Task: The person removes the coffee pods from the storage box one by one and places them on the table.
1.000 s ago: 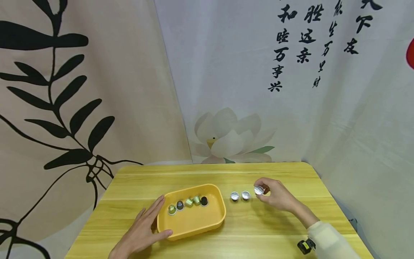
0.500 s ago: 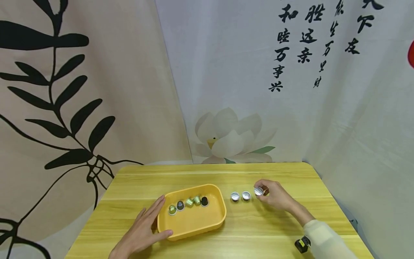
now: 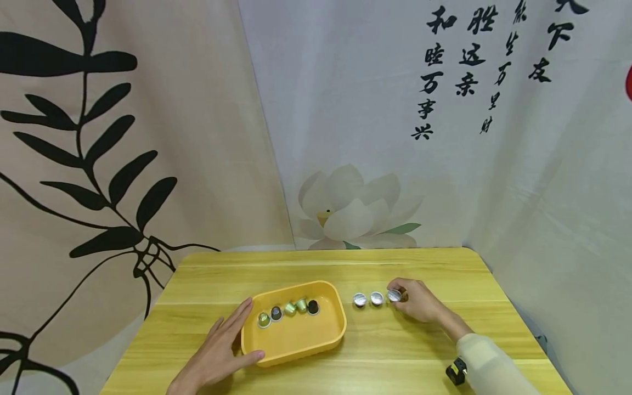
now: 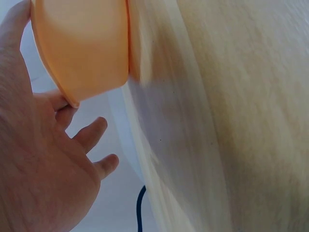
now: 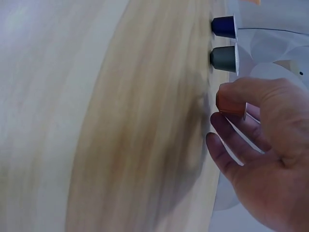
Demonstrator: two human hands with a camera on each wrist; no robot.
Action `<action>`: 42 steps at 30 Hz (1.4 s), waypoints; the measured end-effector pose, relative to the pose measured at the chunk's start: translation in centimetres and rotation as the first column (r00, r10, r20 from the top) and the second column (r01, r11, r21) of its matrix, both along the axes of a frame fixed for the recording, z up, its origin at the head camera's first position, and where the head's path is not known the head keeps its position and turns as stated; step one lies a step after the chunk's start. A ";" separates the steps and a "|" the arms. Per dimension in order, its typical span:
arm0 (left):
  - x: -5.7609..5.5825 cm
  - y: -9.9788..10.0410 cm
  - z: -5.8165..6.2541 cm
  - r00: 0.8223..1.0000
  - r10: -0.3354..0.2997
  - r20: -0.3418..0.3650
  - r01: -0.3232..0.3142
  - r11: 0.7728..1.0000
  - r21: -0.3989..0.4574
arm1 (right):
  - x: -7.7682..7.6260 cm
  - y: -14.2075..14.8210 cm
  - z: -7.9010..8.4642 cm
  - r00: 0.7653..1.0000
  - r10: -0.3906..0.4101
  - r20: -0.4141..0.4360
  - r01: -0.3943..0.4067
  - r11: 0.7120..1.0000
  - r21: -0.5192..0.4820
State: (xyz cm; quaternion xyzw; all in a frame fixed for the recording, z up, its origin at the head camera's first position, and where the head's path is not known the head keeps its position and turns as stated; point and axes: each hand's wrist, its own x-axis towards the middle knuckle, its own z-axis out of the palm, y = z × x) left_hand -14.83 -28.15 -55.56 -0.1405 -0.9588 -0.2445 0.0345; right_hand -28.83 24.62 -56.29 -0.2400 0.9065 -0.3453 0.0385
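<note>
My right hand pinches an orange-brown coffee capsule between thumb and fingers, its silver lid facing up, low at the right end of a short row. Beside it stand a grey-green capsule and a dark blue capsule, both lid up on the table. At the left, my left hand spans the end of a yellow tray, fingers and thumb extended and touching its rim. Several capsules lie in that tray, among them a green capsule and a black capsule.
The wooden table ends at a back edge before a printed curtain. A black wrist strap is on the right sleeve. A dark cable hangs beyond the table edge in the left wrist view.
My right hand has come down slightly with the capsule and a little left, closer to the two standing capsules. The left hand and tray have stayed in place.
</note>
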 end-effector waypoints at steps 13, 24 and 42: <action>0.0 0.0 0.2 1.000 -0.005 0.013 0.005 1.000 0.001 | -0.1 -0.4 -0.5 1.000 -0.025 -0.006 0.025 0.999 0.034; 0.1 0.0 0.3 1.000 -0.008 0.021 0.008 1.000 0.015 | 0.1 -0.4 -0.5 0.999 -0.013 -0.034 0.015 0.998 0.053; 0.0 0.0 -0.1 1.000 0.004 0.028 -0.005 1.000 0.022 | 0.2 0.0 -0.3 0.999 0.026 -0.036 -0.023 0.996 0.086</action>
